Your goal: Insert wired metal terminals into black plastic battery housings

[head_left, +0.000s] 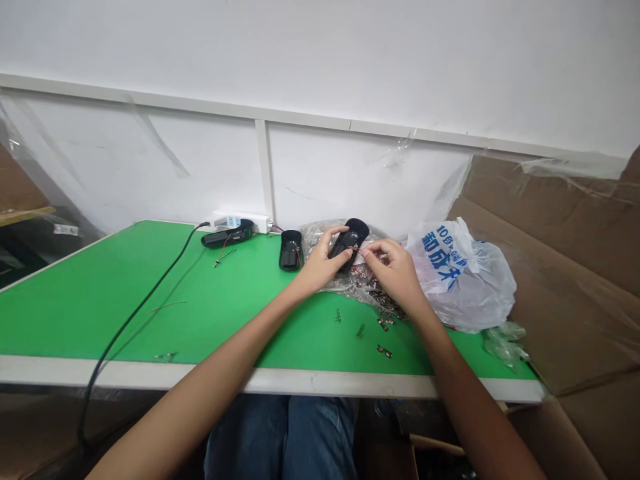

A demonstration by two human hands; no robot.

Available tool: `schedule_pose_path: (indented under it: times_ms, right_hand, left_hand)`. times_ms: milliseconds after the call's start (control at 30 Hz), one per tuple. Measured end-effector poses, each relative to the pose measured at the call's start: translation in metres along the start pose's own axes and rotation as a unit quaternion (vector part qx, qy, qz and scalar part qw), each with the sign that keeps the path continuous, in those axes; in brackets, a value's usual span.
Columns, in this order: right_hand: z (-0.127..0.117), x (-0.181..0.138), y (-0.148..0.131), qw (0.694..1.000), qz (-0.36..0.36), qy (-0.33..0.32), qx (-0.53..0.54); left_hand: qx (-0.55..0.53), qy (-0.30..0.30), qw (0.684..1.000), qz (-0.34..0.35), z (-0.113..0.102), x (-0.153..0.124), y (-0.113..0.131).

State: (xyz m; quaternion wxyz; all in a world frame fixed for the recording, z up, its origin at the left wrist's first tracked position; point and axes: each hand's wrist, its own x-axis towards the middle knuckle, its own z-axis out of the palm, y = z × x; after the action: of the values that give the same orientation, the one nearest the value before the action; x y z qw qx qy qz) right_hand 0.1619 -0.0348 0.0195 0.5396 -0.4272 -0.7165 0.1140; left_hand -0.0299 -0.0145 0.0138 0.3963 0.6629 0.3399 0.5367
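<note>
My left hand (324, 263) grips a black plastic housing (356, 233), held tilted above a clear plastic bag of parts (320, 230). At the housing's right side, my right hand (393, 263) pinches a thin red wire (357, 249) between thumb and fingertips. What sits at the wire's end is too small to make out. Just left of my hands, a similar black housing (291, 251) with a red wire lies on the green table. Another black housing (228, 235) with loose wires rests farther left.
A white power strip (240, 221) sits against the wall, with a black cable (145, 300) running over the table's front edge (310, 381). Small metal pieces (384, 351) lie in front of my hands. A white plastic bag (463, 280) and cardboard (555, 267) stand at right.
</note>
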Motion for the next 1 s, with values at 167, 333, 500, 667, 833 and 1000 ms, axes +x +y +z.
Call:
schedule_pose_path:
  times_ms: [167,333,500,667,833,1000]
  right_hand:
    - [0.0008,0.0000,0.0004,1.000,0.010,0.013,0.002]
    - [0.0010,0.0001,0.0011,1.000,0.012,0.020,0.003]
    - [-0.0007,0.0009,0.0010,0.997,0.054,0.014,0.050]
    - [-0.0029,0.0009,-0.0012,0.988,0.071,-0.008,0.133]
    - [-0.0044,0.0000,-0.0026,0.993,0.019,-0.015,0.114]
    - [-0.0073,-0.0013,-0.0062,0.996,-0.088,0.000,-0.008]
  left_hand:
    - [0.031,-0.040,0.999,-0.013,-0.0004,0.0007,0.0009]
    - [0.003,-0.056,0.998,-0.033,0.0002,0.0018,-0.0020]
    - [-0.014,-0.051,0.998,-0.045,-0.0002,0.0034,-0.0032]
    - [-0.071,-0.082,0.992,-0.057,-0.0008,0.0046,-0.0007]
    - [-0.118,-0.099,0.985,-0.081,-0.0041,0.0051,0.0032]
    - [-0.126,-0.122,0.980,-0.094,-0.0071,0.0064,0.0060]
